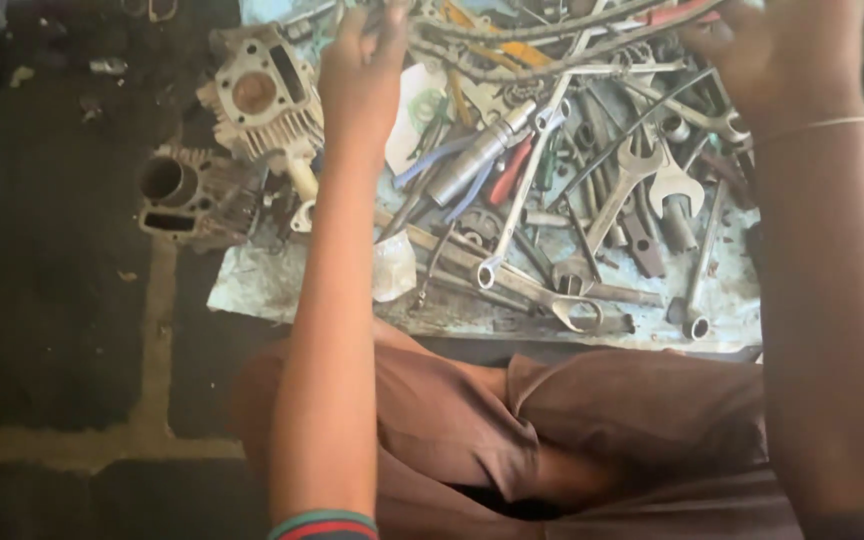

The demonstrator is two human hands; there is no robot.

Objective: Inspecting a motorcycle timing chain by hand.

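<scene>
A long, dirty metal chain (552, 40) stretches in two strands across the top of the view, between my two hands. My left hand (367, 60) is raised at the upper middle, its fingers closed on the chain's left end. At the upper right, my right hand (782, 55), with a thin bracelet on its wrist, grips the chain's other end. Both hands hover above a pile of tools. The fingertips are partly cut off by the top edge.
A worn blue sheet (262, 285) on the dark floor carries several spanners (642, 170), blue-handled pliers (442, 165), a red-handled tool (509, 170) and a metal cylinder tool (477, 150). Two finned engine cylinder parts (252, 95) (187, 195) lie at the left. My brown-clothed legs (552, 430) are below.
</scene>
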